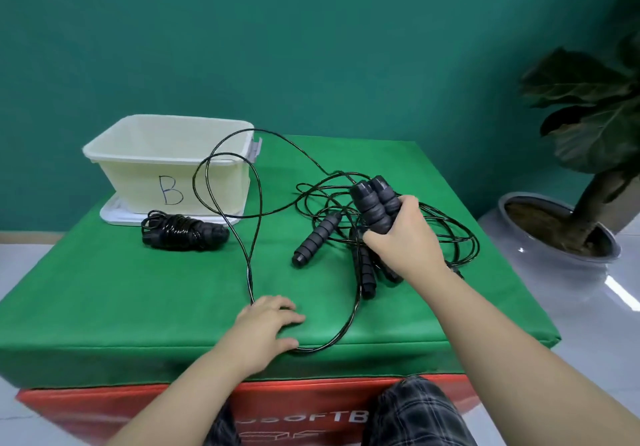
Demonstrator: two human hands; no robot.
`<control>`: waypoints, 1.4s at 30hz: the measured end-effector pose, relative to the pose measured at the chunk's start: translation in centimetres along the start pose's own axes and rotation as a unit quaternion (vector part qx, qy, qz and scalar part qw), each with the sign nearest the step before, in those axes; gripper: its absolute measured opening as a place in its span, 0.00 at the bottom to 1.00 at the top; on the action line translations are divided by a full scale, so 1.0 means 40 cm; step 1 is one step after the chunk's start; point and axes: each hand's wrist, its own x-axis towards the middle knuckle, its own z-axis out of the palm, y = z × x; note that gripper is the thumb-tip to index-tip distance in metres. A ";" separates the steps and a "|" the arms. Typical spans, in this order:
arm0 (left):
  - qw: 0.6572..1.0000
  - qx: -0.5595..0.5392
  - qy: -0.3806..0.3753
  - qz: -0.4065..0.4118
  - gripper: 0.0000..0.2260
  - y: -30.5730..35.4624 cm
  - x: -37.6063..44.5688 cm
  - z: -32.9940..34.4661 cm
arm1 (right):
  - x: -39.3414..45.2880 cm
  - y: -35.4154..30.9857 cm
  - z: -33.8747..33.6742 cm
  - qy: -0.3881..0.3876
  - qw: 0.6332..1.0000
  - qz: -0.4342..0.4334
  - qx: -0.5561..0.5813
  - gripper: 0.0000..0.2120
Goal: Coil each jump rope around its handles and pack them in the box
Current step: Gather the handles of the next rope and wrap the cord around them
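Just one head-worn cam, which looked forward and down, close over both hands (wide-angle, so edges bent), with the wall way beyond them.

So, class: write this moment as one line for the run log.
right hand: grips paired handles | left hand: on rope at mat | coiled rope: beside box, not packed | loose ropes: tangled

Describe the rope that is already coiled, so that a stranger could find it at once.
Start at the cream box marked B on the green pad. Directly before it lies the coiled rope, a tight black bundle. The other ropes spread loose to its right.
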 end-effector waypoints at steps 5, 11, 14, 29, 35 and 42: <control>0.996 0.056 -0.027 0.067 0.20 -0.008 0.001 -0.041 | 0.008 0.025 -0.049 0.055 0.997 0.034 0.042 0.21; 0.973 0.130 0.089 0.170 0.06 -0.043 -0.005 -0.126 | 0.021 0.050 -0.052 0.078 0.993 0.040 0.075 0.21; 0.956 0.082 0.221 0.176 0.04 -0.007 0.001 -0.234 | 0.015 0.049 -0.068 0.082 0.992 0.037 0.092 0.21; 0.894 0.109 0.416 0.127 0.09 0.049 -0.049 -0.425 | -0.073 0.008 -0.179 0.110 0.978 -0.004 0.177 0.14; 0.964 -0.001 0.252 0.083 0.17 0.069 -0.057 -0.231 | -0.144 0.032 -0.155 0.070 0.980 -0.003 0.188 0.15; 0.979 -0.016 0.199 0.043 0.09 0.097 -0.083 -0.098 | -0.228 0.089 -0.100 0.034 0.977 -0.005 0.212 0.18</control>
